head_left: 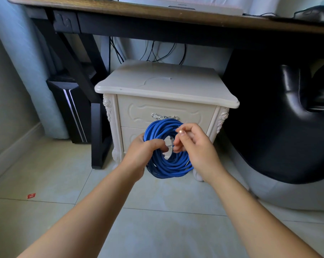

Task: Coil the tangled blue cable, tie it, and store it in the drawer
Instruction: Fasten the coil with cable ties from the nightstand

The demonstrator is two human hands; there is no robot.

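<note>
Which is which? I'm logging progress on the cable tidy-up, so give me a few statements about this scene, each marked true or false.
1. The blue cable is wound into a round coil. True.
2. The left hand grips the coil's left side. True.
3. The top drawer of the cream carved nightstand stands open. False: it is closed.
4. The right hand hangs idle, away from the coil. False: it is raised at the coil, its fingers pinching a small pale item.
5. The coil rests on the nightstand's top. False: it is held up in front of the drawers.
</note>
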